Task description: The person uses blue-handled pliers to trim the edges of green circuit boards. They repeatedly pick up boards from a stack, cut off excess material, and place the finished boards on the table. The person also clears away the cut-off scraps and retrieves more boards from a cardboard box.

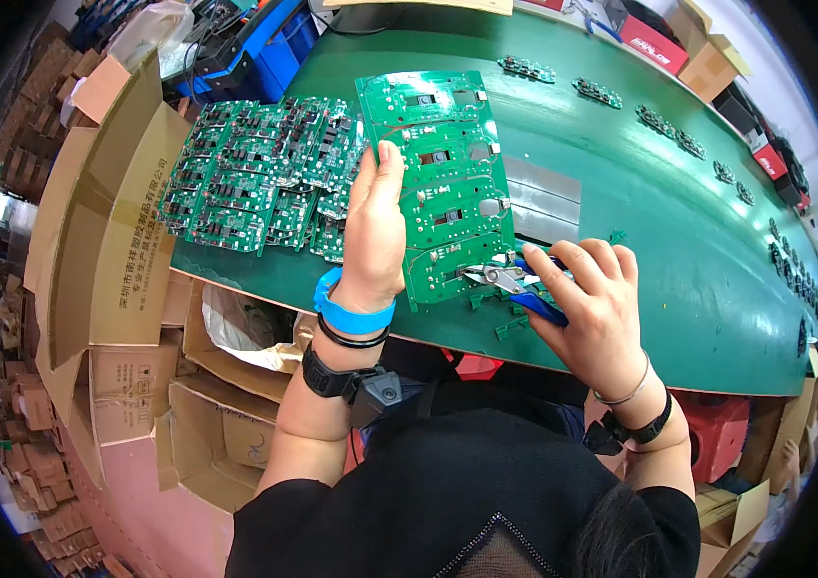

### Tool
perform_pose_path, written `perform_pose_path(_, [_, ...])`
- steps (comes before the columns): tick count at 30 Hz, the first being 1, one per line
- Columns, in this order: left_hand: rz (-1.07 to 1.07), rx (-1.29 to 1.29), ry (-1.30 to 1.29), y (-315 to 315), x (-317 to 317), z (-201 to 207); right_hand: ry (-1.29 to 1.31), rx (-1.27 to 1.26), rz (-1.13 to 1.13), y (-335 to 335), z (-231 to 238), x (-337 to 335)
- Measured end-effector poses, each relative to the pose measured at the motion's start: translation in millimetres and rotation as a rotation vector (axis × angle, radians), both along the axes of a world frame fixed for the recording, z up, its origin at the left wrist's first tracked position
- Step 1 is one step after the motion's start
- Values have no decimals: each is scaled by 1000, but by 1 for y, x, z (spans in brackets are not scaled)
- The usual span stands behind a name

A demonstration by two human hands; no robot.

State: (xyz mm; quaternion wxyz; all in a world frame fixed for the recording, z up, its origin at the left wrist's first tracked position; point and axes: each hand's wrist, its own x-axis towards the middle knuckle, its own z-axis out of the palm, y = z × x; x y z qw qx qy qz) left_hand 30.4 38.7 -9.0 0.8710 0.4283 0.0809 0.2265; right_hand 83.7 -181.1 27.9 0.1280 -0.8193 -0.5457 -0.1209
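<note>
Carefully, a person steadies a green circuit-board panel [442, 207] above a green bench [659, 241], the left hand [373, 236] grasping it along its left edge, with the digits behind the panel hidden from view. The right hand [592, 303] is wrapped around blue-handled nippers [502, 277], whose metal tips overlap the panel's lower part; whether they bite on anything cannot be told. The panel is presumably gripped at the side so that its face stays exposed and its lower end lies within the tool's reach. Beneath that end, small green scraps [513, 328] lie near the bench's front edge. To the left, populated boards [235, 178] rest in overlapping rows, probably placed there to be close to the left hand. Grey plates [545, 197] lie flat just beyond the panel's right side, while small dark assemblies [657, 122] form a spaced line toward the far side, perhaps set apart to keep them from the scraps. An open cardboard box [129, 236] stands beside the bench at left.
</note>
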Motion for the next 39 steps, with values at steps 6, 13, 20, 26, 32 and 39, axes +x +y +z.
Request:
perform_pose_path(6, [5, -76, 10, 0, 0, 5, -50, 50, 10, 1, 0, 1])
perform_pose_path(13, [11, -42, 26, 1, -2, 1, -41, 105, 29, -1, -8, 5])
perform_pose_path(20, [-441, -569, -134, 9, -17, -22, -36, 351, -138, -3, -4, 28])
perform_pose_path(26, [-516, -874, -213, -10, -22, -22, -61, 297, -162, 6, -18, 40])
perform_pose_path(32, [-478, -845, -188, -17, -16, -26, -51, 287, -170, 0, -19, 33])
perform_pose_path(39, [-443, -778, -102, -13, -17, -26, 308, 28, -51, -86, -21, 47])
